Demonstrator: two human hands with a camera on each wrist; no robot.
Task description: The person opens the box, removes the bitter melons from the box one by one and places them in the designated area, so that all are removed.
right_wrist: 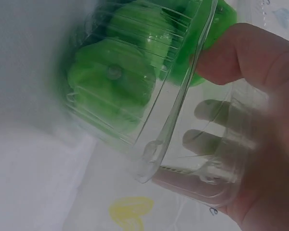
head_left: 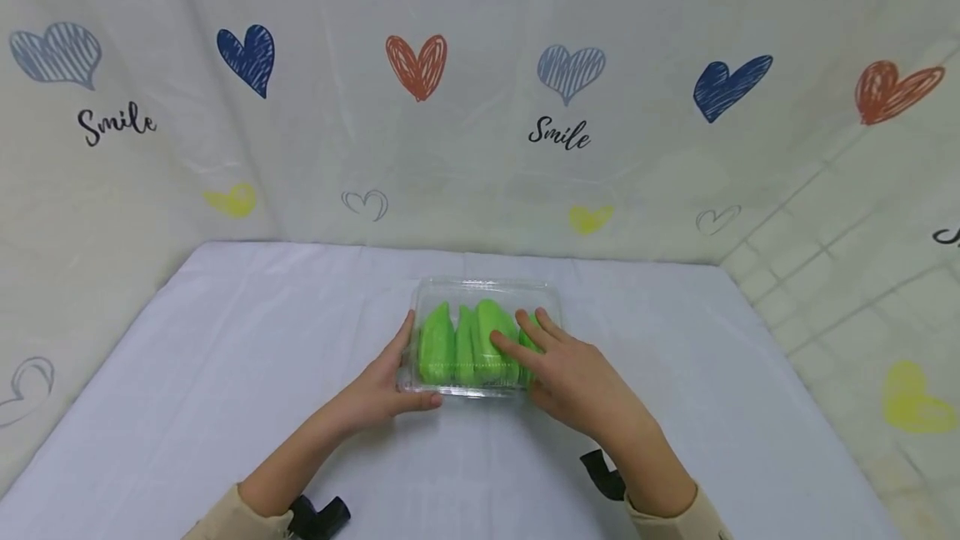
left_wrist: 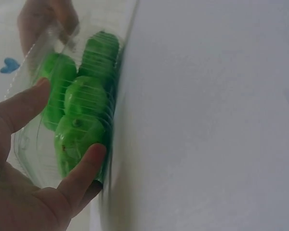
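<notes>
A clear plastic clamshell box [head_left: 435, 290] stands on the table, its lid down over several long green vegetables [head_left: 491, 348]. My left hand [head_left: 386, 386] rests against the box's left end. Its fingers run along that side and its thumb lies at the front edge. In the left wrist view, the left hand's fingertips [left_wrist: 97, 153] touch the clear wall over the rounded ends of the vegetables. Over the right part of the lid, my right hand [head_left: 581, 377] has its fingers spread. In the right wrist view, its thumb [right_wrist: 221, 65] reaches the rim, and other fingers show through the plastic.
A white cloth covers the table [head_left: 225, 373]. Behind it hangs a pale curtain [head_left: 480, 165] printed with hearts and "Smile". Black straps [head_left: 322, 517] show near both wrists, below beige sleeves [head_left: 240, 515].
</notes>
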